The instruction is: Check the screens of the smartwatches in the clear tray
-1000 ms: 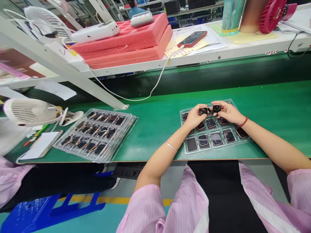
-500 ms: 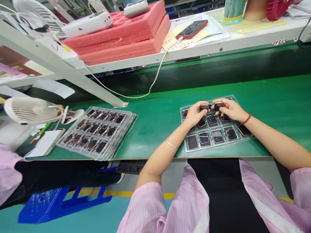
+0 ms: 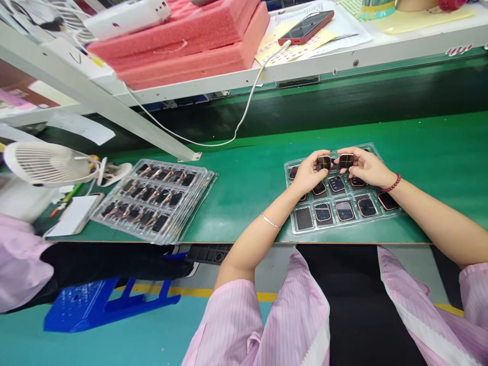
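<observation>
Above a clear plastic tray my two hands are raised close together. My left hand is closed on a dark square watch screen with a thin gold rim. A similar watch screen is pinched in my right hand, its face turned toward me. Yellowish lines show on both dark faces. Several more watch screens, such as one in the front row, lie in the tray's compartments. The front-left compartment holds only a flat dark square. My hands hide part of the back row.
To the left stands a stack of clear trays with dark screen parts. Beyond it are a white fan and a notepad. A shelf carries red foam and a phone. A co-worker's sleeve shows at left.
The view has shifted slightly downward. Both watch screens are still held, now tilted so their faces show more fully, with yellowish lines on them.
</observation>
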A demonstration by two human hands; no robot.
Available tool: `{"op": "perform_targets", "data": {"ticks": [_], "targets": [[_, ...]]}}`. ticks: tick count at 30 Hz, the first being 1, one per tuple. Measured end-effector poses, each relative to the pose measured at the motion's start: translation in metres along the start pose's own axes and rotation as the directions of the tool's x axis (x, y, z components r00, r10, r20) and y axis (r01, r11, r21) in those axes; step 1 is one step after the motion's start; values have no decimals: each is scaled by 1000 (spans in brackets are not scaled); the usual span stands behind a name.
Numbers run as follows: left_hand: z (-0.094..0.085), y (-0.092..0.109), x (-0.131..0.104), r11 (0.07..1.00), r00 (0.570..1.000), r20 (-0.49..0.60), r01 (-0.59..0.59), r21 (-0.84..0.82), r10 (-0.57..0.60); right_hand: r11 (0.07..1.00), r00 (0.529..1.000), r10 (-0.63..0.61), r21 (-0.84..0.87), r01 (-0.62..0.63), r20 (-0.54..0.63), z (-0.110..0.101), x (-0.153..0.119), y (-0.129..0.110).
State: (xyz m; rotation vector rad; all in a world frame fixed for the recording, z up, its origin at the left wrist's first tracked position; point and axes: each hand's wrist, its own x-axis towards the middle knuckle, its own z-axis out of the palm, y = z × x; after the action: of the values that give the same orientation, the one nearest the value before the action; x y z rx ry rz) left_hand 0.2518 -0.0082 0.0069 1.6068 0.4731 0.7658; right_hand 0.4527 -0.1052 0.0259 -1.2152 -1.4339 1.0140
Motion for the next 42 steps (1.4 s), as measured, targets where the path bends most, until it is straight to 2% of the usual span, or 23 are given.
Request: {"op": "perform_targets", "data": {"ticks": [5,10,14,20,26,33,42], "targets": [[1,2,0,999,999,17,27,-47,-26,999,999,34,-9,-34,9,1,-1,-2],[1,5,-1,999,1000,5,13,-32,-13,999,1000,-26,-19,26,14,0,0,0],[1,5,-3,999,999,24,22,-49,-21,1000,1000,-11,-15,11,22,0,-1,-2],[0,4,-1,997,998,63,34,-67,-30,991,997,75,107,-75,11,-3,1,-3],[-3,-5,2,999,992,128,27,-33,-23,982,996,86,166,-86,12,-6,2,0],[-5,-12,3,1000,990,139,-18,-12,19,985,997,80,152,-82,15,-4,2,-1],[-1,-10,0,995,988,120,-97,7,95,996,999,35,82,-34,-4,-3,1,-1]]}}
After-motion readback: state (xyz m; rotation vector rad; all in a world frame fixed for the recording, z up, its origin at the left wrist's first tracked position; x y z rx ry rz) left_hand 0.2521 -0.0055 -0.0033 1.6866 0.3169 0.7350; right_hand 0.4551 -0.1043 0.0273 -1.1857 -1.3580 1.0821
